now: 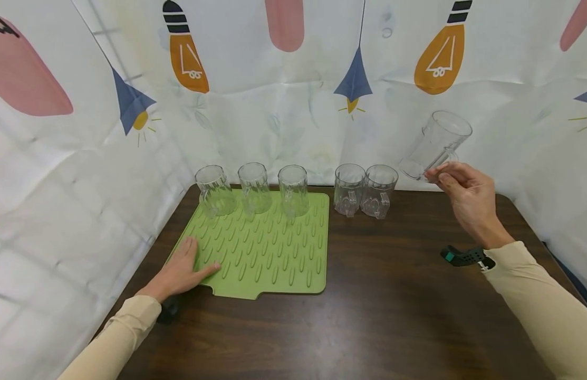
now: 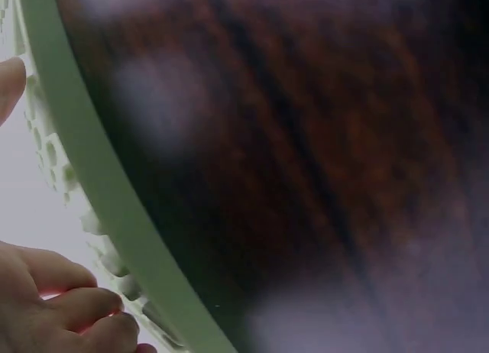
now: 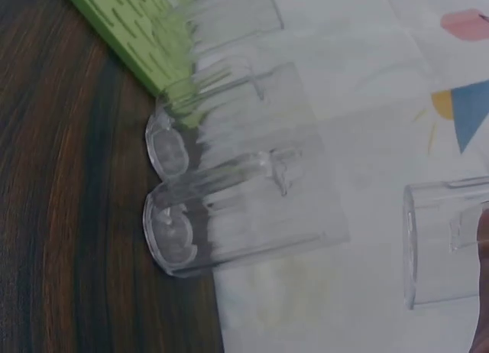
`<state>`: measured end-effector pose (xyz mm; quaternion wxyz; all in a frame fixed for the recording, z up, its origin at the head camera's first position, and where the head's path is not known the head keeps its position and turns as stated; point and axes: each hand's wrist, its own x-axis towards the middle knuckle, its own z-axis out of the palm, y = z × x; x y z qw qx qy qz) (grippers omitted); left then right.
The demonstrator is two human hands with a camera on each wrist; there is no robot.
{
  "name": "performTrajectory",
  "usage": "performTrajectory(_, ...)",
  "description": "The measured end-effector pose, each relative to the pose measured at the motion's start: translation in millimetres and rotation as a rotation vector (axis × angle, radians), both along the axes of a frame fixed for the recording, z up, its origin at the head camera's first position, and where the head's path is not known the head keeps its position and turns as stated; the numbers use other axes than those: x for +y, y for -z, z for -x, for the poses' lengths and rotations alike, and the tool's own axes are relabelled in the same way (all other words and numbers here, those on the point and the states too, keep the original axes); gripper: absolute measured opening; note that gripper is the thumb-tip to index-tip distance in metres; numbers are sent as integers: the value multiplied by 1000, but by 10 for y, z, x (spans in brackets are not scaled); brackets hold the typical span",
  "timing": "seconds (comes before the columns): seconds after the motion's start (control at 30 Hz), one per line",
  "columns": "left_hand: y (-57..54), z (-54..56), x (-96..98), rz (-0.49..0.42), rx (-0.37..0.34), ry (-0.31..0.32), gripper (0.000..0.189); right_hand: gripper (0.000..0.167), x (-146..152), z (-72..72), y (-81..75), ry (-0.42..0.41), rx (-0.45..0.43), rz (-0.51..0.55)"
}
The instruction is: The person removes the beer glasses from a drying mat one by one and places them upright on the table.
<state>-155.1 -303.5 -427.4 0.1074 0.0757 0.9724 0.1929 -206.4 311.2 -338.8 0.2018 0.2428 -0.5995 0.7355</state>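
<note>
My right hand (image 1: 469, 198) pinches a clear glass mug (image 1: 435, 142) by its handle, holding it tilted in the air at the back right. In the right wrist view only the base part of that mug (image 3: 432, 254) and a sliver of the hand show. My left hand (image 1: 179, 269) rests flat on the near left edge of a green ribbed drying mat (image 1: 274, 253), fingers spread. Along the mat's back edge stand three clear mugs (image 1: 293, 192) in a row. Just right of the mat, a mug (image 1: 348, 190) and another mug (image 1: 379, 192) stand side by side, handles forward.
A dark brown wooden table (image 1: 378, 306) bears everything. A white printed cloth (image 1: 284, 116) hangs close behind the mugs and along the left side. Around my right wrist is a black strap (image 1: 464, 257).
</note>
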Motion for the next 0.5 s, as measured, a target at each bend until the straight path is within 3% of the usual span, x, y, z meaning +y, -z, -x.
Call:
performTrajectory(0.3,47,6,-18,21,-8,-1,115,22,101,70,192,145,-95,-157)
performTrajectory(0.5,61,8,-11,29,-13,-3,114,24,139,111,315,184,-120,-203)
